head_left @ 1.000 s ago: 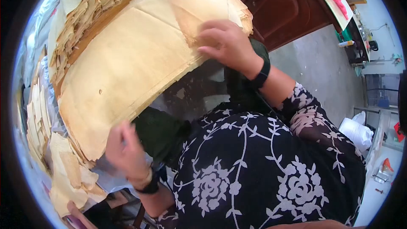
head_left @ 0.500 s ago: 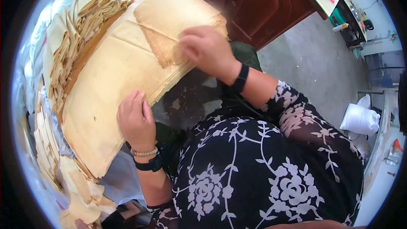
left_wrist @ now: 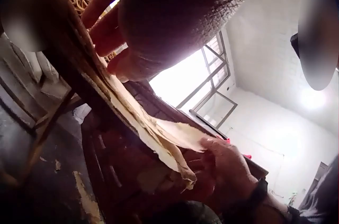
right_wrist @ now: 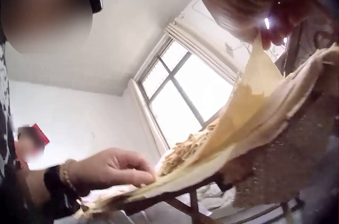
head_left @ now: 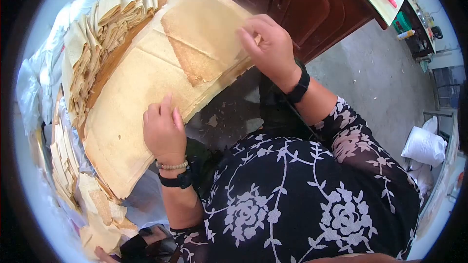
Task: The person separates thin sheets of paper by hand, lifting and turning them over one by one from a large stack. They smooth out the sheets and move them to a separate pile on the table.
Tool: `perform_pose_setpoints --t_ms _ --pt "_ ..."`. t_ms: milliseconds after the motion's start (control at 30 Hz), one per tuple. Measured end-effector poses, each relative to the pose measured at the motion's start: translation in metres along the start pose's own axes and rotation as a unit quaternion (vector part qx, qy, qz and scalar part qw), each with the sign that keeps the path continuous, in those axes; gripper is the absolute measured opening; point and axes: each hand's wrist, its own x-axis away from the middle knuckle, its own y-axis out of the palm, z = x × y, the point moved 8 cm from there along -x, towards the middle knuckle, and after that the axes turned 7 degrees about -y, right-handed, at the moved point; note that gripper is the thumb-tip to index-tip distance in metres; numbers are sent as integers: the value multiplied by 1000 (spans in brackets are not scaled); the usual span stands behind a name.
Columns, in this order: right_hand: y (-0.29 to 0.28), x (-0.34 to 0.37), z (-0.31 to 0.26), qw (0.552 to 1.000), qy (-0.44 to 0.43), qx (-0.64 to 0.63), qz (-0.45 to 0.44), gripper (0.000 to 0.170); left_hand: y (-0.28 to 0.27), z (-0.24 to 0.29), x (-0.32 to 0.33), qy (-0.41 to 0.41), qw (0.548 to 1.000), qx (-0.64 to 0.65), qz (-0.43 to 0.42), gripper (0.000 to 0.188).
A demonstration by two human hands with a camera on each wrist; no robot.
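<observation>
A stack of thin tan sheets [head_left: 131, 92] lies across the board in front of the person. The right hand [head_left: 270, 46] pinches the near right corner of the top sheet between thumb and fingers; in the right wrist view that sheet [right_wrist: 246, 102] rises to the fingertips. A darker, rough-edged patch [head_left: 183, 58] shows on the pile beside it. The left hand [head_left: 165, 131] rests on the stack's near edge, fingers relaxed and pointing away. The right wrist view also has the left hand [right_wrist: 114, 168] touching the sheets.
Folded tan sheets [head_left: 85, 53] are heaped along the board's far left side. Loose scraps [head_left: 102, 214] lie at the lower left, near another person's hand [head_left: 105, 254]. A dark red wooden cabinet [head_left: 317, 9] stands behind the stack; white sacks [head_left: 424, 145] are at the right.
The left hand has come onto the stack's near edge and settled. The right hand first moved left over the sheets, then back right, and now lifts a sheet's corner.
</observation>
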Motion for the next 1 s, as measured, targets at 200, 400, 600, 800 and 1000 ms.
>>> perform_pose_setpoints --t_ms 200,400,600,800,1000 --pt "48 -14 31 881 312 -348 -67 24 10 5 -13 59 985 159 -30 47" --pt "80 -33 -29 798 296 -509 -129 32 0 33 -45 -45 945 323 -20 44" --pt "100 -32 -50 871 149 -420 -206 27 37 -26 -47 -285 819 496 -49 33" --pt "130 19 -36 877 153 -354 -286 25 61 -51 -23 -376 611 693 -69 39" --pt "124 27 -35 898 123 -329 -266 35 51 -63 -48 -393 563 727 6 42"
